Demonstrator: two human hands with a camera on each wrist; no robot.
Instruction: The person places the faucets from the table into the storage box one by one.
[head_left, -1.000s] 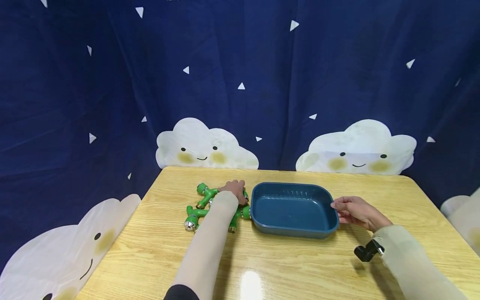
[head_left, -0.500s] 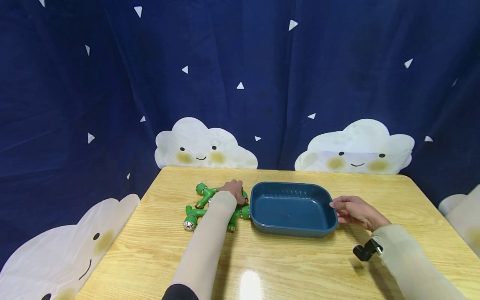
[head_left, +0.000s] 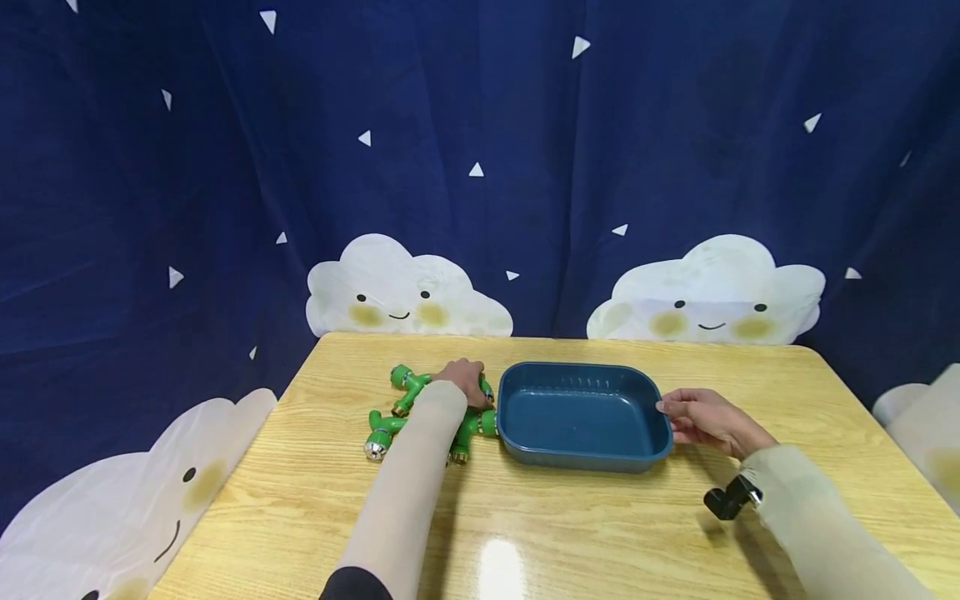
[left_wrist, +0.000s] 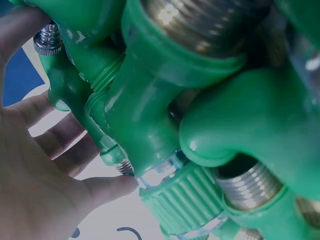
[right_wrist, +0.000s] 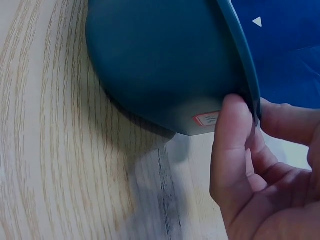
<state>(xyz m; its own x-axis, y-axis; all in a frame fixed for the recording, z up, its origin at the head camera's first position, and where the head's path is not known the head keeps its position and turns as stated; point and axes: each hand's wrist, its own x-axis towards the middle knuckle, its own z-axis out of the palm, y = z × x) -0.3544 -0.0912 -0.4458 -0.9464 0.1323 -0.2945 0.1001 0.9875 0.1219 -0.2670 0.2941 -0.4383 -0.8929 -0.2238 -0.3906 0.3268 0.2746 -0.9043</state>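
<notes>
Several green pipe fittings (head_left: 381, 437) with silver and brass threaded ends lie in a cluster on the left of the wooden table. My left hand (head_left: 463, 382) is over this cluster. In the left wrist view its fingers (left_wrist: 60, 140) curve round a green fitting (left_wrist: 145, 115), and other fittings crowd close to it. Part of the cluster is hidden under my forearm in the head view. To the right stands a dark blue rectangular basin (head_left: 573, 458). My right hand (head_left: 712, 421) pinches its right rim, with one finger (right_wrist: 232, 145) against the outer wall.
A small label (right_wrist: 206, 118) is stuck on the basin's outside wall. The basin's left side stands right beside the nearest fittings. Bare wooden table (head_left: 585, 533) extends in front. A dark blue curtain (head_left: 525, 167) with white clouds hangs behind the table.
</notes>
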